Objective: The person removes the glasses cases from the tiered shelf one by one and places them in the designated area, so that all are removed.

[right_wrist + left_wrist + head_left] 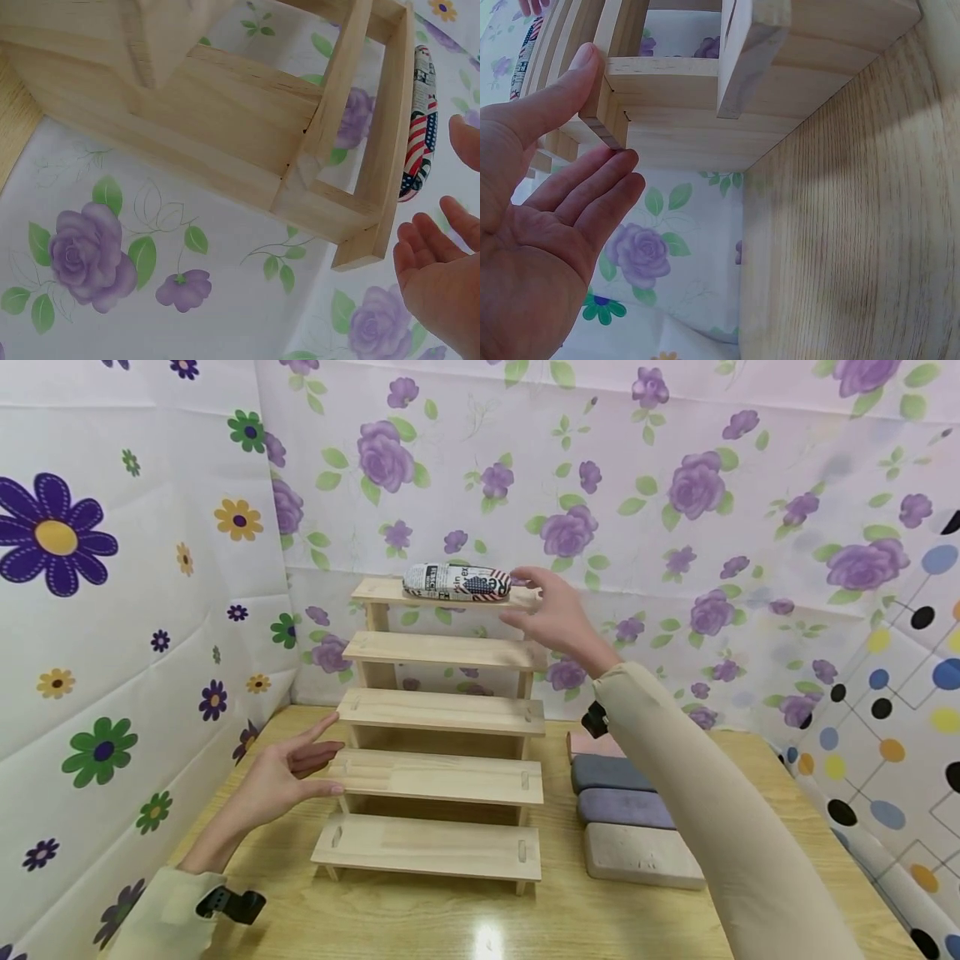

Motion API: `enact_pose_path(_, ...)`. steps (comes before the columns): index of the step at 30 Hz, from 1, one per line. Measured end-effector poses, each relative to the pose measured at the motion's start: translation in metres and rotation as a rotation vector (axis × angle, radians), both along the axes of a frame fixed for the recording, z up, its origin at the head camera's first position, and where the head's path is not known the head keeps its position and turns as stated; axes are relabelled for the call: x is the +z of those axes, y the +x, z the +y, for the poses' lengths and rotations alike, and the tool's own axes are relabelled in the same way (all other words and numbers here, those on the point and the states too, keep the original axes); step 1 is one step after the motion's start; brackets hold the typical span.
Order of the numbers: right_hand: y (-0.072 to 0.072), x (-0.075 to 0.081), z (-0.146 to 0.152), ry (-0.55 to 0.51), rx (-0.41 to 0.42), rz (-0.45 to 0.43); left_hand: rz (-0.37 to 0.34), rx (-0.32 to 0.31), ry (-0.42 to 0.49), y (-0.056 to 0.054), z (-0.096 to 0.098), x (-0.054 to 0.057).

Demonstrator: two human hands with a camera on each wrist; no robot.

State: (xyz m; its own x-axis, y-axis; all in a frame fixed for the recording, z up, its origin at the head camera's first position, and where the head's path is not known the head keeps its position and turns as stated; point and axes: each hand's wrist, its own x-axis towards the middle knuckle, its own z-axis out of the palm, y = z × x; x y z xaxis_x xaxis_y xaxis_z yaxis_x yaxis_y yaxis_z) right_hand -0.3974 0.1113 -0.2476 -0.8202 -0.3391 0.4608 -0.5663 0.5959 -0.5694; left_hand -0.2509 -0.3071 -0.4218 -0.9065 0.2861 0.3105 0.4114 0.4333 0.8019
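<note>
A glasses case (457,582) with a newsprint and flag pattern lies lengthwise on the top step of a wooden stepped rack (442,710). My right hand (551,610) is at the right end of that case, thumb and fingers spread apart and holding nothing; a gap shows between them and the case in the right wrist view. At the rack's left side, my left hand (273,777) reaches to the end of a lower step (438,774). In the left wrist view its thumb (559,94) and extended fingers lie at the edge and corner of a step board.
Right of the rack, several more glasses cases lie in a row on the wooden table (420,918): pink, dark blue (611,772), purple (626,808) and beige (641,854). Flowered cloth (465,460) hangs behind, with patterned cloth on both sides.
</note>
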Motion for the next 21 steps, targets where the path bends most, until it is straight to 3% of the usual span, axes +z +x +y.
enact_pose_path(12, -0.024, 0.007, -0.027, 0.01, -0.026, -0.054, 0.004, -0.007, 0.013, 0.001, -0.001, -0.001)
enact_pose_path(21, -0.029, 0.012, -0.038, 0.015, -0.025, -0.076, 0.014, -0.009, 0.011, 0.0, 0.001, 0.0)
